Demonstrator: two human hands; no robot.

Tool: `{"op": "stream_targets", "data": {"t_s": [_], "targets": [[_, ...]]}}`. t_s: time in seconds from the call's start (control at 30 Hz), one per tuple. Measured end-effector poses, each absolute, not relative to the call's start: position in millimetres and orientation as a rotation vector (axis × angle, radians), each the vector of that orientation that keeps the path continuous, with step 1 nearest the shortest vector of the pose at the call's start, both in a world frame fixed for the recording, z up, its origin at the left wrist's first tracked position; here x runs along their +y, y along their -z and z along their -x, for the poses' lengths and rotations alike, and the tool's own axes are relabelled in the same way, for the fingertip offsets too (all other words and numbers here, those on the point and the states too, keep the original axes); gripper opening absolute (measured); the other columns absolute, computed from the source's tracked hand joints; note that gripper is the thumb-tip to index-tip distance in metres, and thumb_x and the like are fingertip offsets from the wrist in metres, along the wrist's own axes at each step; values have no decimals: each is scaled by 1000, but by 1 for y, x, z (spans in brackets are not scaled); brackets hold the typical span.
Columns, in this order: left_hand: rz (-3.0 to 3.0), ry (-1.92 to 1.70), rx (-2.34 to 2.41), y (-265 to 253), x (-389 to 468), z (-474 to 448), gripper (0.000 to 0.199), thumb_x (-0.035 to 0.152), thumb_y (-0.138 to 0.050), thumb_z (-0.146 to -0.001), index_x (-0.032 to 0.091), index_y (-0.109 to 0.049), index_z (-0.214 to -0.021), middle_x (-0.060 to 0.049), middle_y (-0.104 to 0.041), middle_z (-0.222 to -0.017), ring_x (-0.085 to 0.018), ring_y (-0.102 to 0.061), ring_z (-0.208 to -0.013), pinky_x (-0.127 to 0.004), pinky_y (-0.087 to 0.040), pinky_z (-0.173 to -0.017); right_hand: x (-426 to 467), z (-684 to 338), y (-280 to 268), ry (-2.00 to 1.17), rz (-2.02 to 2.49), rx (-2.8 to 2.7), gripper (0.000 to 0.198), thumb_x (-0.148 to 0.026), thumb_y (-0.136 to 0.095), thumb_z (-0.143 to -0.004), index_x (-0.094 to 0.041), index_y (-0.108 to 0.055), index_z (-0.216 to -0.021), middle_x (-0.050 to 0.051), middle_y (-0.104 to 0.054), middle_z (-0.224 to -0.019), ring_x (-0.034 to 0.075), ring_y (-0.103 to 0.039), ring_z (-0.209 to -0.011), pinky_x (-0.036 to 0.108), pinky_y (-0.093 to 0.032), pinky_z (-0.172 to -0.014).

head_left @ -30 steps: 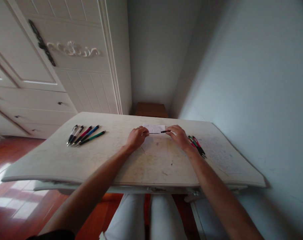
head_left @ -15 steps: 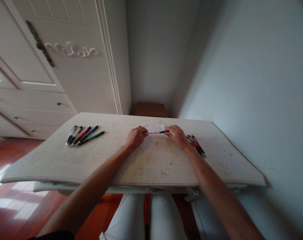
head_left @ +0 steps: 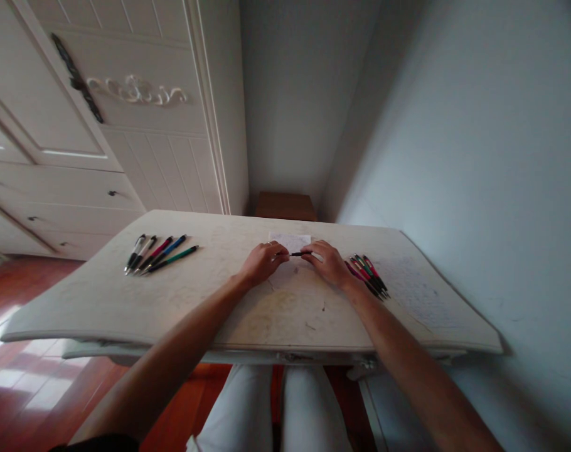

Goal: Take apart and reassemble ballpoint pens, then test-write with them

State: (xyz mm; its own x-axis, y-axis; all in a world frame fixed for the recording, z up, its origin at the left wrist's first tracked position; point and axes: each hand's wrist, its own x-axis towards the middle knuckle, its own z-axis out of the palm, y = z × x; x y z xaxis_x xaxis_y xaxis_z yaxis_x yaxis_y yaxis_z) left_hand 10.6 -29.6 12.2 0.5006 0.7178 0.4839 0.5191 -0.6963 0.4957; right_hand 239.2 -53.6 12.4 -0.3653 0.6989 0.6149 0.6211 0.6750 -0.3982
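My left hand is closed, its fingertips pinching the thin end of a dark rod that looks like a pen refill. My right hand, also closed, grips the black pen part in line with it. Between the two hands only a short dark stretch shows; the rest is hidden by fingers. Behind them a small sheet of paper with writing lies on the table. Beside my right wrist rests a group of several pens in red, green and purple with black grips.
Several pens in white, red, blue and green lie fanned on the left of the white table. A written sheet is at the right. A wardrobe stands at the left, a wall at the right.
My hands have come closer together, the left moving right. The thin rod between them shows much less. More of the pens beside my right wrist are visible.
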Motion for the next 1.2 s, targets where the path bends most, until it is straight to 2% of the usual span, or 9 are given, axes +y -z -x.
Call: {"op": "stream_targets", "data": {"t_s": [0.83, 0.97, 1.2], "targets": [[-2523, -1089, 961, -10, -34, -12, 5, 19, -66, -84, 19, -70, -88, -4, -72, -89, -17, -65, -80, -29, -46, -77, -58, -227, -8, -170, 1015, -2124, 24, -38, -55, -95, -21, -71, -99, 8, -72, -93, 22, -64, -90, 36, -50, -83], [-2574, -1114, 980, -10, -33, -11, 7, 19, -68, -83, 20, -69, -90, -2, -73, -90, -18, -67, -82, -32, -43, -83, -60, -222, -8, -142, 1075, -2174, 24, -35, -53, -96, -20, -71, -103, 9, -73, -96, 22, -64, -91, 35, -49, -83], [-2630, -1067, 973, -11, -34, -14, 16, 17, -67, -83, 20, -67, -99, -3, -72, -92, -18, -66, -84, -35, -42, -85, -63, -216, -11, -56, 1195, -2195, 15, -24, -56, -95, -19, -70, -96, 7, -71, -91, 21, -62, -88, 33, -47, -82]]}}
